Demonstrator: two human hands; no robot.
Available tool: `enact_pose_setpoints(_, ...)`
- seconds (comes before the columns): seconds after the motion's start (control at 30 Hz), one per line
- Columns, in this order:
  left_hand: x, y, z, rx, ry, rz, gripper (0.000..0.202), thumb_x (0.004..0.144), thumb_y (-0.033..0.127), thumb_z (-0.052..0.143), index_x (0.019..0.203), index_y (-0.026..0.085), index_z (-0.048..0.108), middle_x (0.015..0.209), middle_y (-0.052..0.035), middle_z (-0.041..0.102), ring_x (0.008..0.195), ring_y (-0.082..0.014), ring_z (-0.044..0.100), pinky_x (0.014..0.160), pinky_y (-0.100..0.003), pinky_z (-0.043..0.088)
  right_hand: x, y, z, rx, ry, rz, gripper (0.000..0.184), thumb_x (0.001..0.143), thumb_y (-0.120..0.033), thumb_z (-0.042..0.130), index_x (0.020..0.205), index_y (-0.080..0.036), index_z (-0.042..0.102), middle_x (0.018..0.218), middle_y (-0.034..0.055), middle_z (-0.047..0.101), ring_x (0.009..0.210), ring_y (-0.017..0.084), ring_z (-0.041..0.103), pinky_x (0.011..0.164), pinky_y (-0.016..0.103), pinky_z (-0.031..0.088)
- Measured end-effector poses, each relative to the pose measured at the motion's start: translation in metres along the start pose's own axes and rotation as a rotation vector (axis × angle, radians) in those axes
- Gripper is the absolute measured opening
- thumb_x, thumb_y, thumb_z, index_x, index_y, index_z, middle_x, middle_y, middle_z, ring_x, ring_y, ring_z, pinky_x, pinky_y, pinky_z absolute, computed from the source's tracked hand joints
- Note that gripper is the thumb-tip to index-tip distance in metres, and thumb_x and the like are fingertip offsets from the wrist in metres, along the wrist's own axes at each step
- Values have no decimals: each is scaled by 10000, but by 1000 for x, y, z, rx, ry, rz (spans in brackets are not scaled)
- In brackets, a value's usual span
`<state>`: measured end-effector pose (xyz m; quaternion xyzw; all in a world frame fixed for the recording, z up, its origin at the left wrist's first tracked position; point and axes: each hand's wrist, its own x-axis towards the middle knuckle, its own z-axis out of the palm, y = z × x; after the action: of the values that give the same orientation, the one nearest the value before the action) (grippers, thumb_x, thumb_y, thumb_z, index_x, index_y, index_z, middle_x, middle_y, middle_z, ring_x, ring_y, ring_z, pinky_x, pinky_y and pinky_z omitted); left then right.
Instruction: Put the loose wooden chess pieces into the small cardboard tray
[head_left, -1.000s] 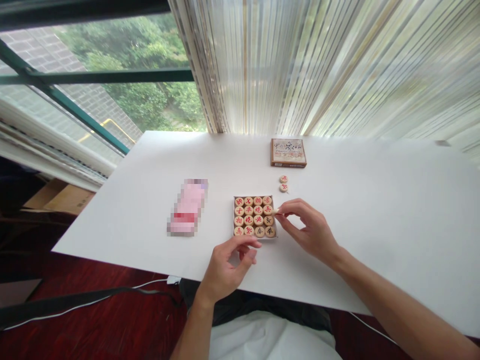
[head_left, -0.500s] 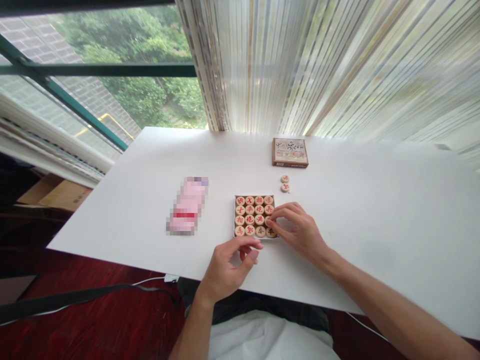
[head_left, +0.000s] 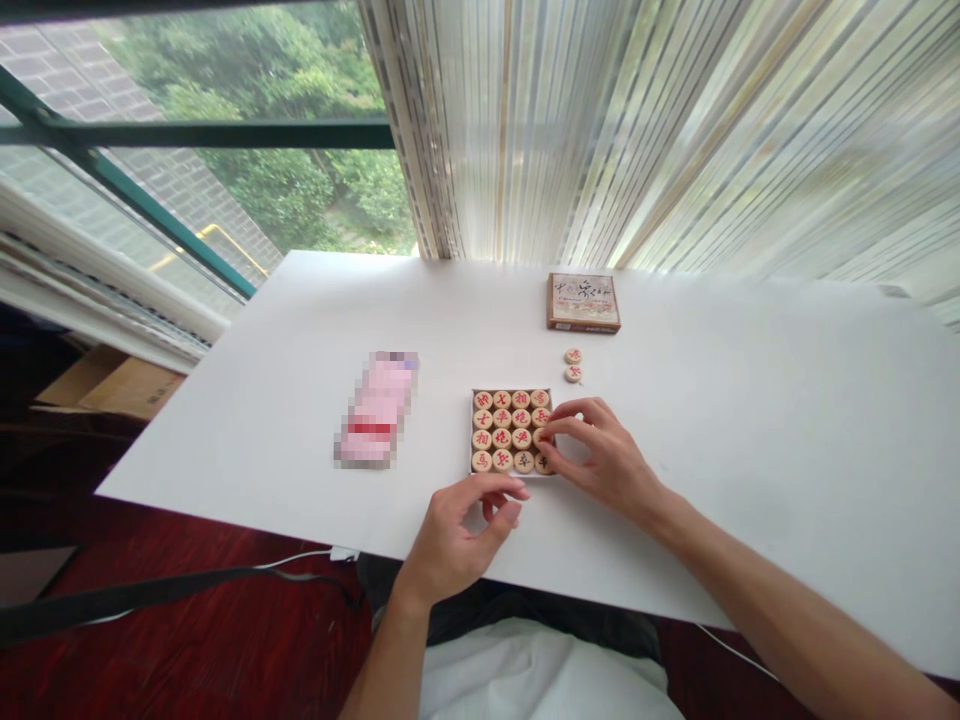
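A shallow box tray (head_left: pixel 473 430) holds rows of round wooden Chinese chess pieces (head_left: pixel 501 419), most with red characters and some in the front row with black ones. My right hand (head_left: pixel 600 455) reaches in from the right, with thumb and fingertips closed on a chess piece at the tray's right side, partly hidden by the fingers. Just in front of the tray's near edge hovers my left hand (head_left: pixel 465 530), holding nothing, its fingers curved and apart from the thumb. Two loose red-marked pieces (head_left: pixel 573 365) lie behind the tray, slightly right.
The printed Chinese chess box lid (head_left: pixel 583 303) lies farther back on the white table (head_left: pixel 750 400). A pixelated pink phone-shaped object (head_left: pixel 377 410) is left of the tray. Striped curtains (head_left: pixel 600 130) and a window border the far edge.
Both hands keep nearly the same pose, and the pieces stay in their places. The whole view has shifted very slightly.
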<state>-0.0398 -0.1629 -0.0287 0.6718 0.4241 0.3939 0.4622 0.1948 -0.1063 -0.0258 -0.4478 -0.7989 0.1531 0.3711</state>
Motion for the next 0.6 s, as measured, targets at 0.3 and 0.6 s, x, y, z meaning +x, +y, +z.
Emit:
enact_pose_setpoints(0.3, -1, -3, -1, 12, 8, -7, 163, 949, 230, 641, 1102, 217, 694, 1013, -44, 759, 746, -122, 683, 762, -260, 573, 8, 21, -12, -115, 133, 35, 171, 965, -233, 619, 1120, -250, 689, 1119, 85, 677, 1083, 250, 621, 956, 436, 541)
enact_pose_setpoints(0.6, -1, -2, 0, 29, 25, -4, 157, 952, 250, 636, 1088, 198, 695, 998, -57, 766, 735, -131, 693, 756, -265, 581, 10, 49, -21, -387, 41, 123, 373, 1017, -268, 514, 1382, -296, 584, 1457, 90, 568, 1281, 341, 494, 1059, 618, 440)
